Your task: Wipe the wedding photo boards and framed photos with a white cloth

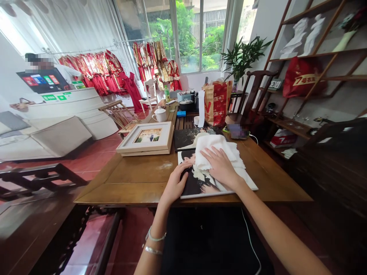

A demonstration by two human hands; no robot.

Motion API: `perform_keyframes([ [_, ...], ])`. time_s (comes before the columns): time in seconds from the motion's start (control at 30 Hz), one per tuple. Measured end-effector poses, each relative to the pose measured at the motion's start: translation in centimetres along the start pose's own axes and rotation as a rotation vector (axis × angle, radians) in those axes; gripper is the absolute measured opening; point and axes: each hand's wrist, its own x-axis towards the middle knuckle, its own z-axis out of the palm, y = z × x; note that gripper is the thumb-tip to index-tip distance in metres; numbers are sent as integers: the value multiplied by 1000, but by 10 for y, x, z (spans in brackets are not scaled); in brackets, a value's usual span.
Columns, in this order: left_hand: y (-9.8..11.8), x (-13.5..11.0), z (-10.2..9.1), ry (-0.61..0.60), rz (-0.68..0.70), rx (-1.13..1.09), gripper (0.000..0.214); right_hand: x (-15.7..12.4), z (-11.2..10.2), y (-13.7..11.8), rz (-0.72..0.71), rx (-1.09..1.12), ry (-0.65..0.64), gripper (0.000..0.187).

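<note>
A large photo print (pixel 246 180) lies flat at the near edge of the wooden table (pixel 134 175). My left hand (pixel 175 182) rests on the print's left edge, fingers curled lightly over it, holding it down. My right hand (pixel 220 165) lies flat, fingers stretched out, pressing a white cloth (pixel 216 147) onto the print. A second dark print (pixel 185 138) lies just behind, partly under the cloth.
A stack of framed photos (pixel 147 139) sits to the left on the table. Behind stand a white cup (pixel 159 114), a red-and-brown paper bag (pixel 217 102) and a phone (pixel 237 131). Dark chairs (pixel 40 179) flank the left. A person stands at the far white counter (pixel 80 103).
</note>
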Motion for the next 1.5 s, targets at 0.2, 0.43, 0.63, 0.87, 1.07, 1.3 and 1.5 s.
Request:
perform_keyframes([
  [0.2, -1, 1, 1, 4, 4, 26, 33, -70, -8, -23, -168, 76, 4, 92],
  [0.43, 1, 1, 1, 9, -4, 32, 33, -101, -20, -22, -254, 180, -70, 98],
  [0.63, -1, 0, 1, 11, 6, 15, 33, -69, -19, 8, -236, 183, -97, 95],
  [0.87, -1, 0, 0, -5, 4, 21, 34, -16, -12, 19, 34, 57, -62, 75],
  [1.07, 0, 0, 0, 10, -16, 2, 34, -11, -5, -1, 100, 31, -41, 70],
  [1.3, 2, -1, 2, 33, -91, -33, 37, -49, -13, -35, -70, 96, -107, 88],
  [1.5, 9, -1, 2, 53, -176, -75, 41, -84, -25, -45, -244, 258, -130, 94],
])
